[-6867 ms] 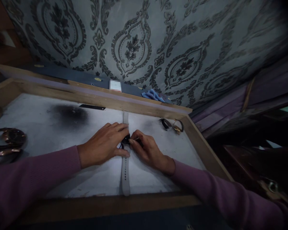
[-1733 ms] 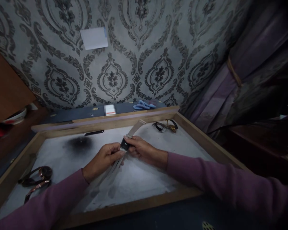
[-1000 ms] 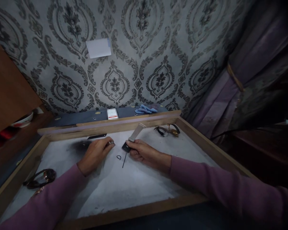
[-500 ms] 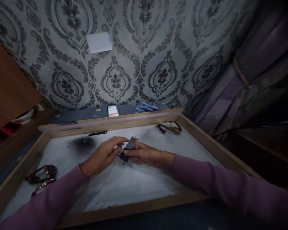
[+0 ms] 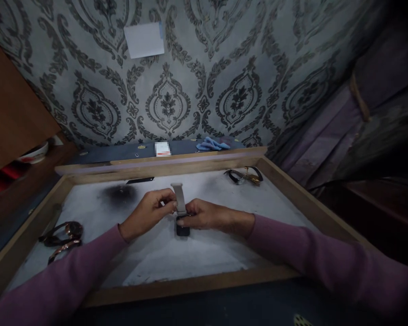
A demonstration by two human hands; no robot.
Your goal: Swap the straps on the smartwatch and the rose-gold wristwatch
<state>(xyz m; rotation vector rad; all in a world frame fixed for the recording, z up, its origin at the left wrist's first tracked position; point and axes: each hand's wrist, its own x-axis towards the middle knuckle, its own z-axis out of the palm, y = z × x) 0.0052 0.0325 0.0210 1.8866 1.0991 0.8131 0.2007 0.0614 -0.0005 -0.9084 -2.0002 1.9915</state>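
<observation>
Over the middle of the white-bottomed wooden tray [image 5: 149, 292] is a smartwatch with a dark square face [image 5: 182, 231]. Its light grey strap [image 5: 179, 195] stands up from the top of the case. My right hand [image 5: 212, 215] grips the watch from the right, thumb across the case near the strap joint. From the left, my left hand [image 5: 149, 212] pinches the strap's edge just above the case, thumb and fingers closed. The fingertips behind the strap are hidden. The lower strap half does not show.
Two wristwatches [image 5: 66, 233] lie at the tray's left, partly behind my left sleeve. More watches [image 5: 245, 175] lie in the far right corner. A flat black strip [image 5: 140, 180] lies near the back wall. Behind the tray are a blue cloth [image 5: 212, 144] and a small white box [image 5: 162, 149].
The watch has turned from a slant to nearly upright, its face now towards me. My left fingers have closed on the strap. The view has tilted slightly down.
</observation>
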